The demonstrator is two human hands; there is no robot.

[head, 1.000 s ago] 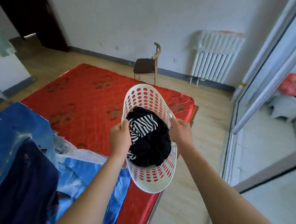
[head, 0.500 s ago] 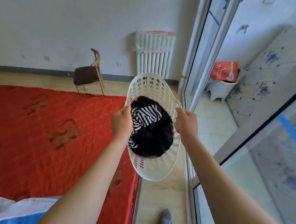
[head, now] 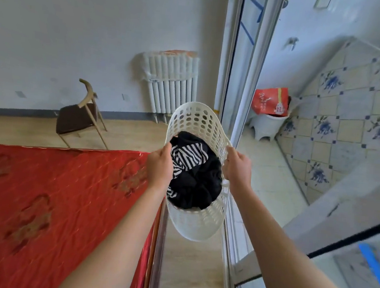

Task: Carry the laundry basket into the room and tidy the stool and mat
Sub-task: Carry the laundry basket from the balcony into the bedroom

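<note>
Laundry basket (head: 196, 221) long axis pointing away, both hands gripping rim.

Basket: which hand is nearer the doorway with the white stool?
Right. The right hand grips the basket rim on the doorway side, towards the white stool; the left hand is over the red bed.

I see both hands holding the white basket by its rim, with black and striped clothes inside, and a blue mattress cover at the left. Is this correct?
Not quite: the head view shows a red mattress cover, not blue. The rest holds: the left hand and the right hand hold the white basket by its rim, with black and striped clothes inside.
</note>
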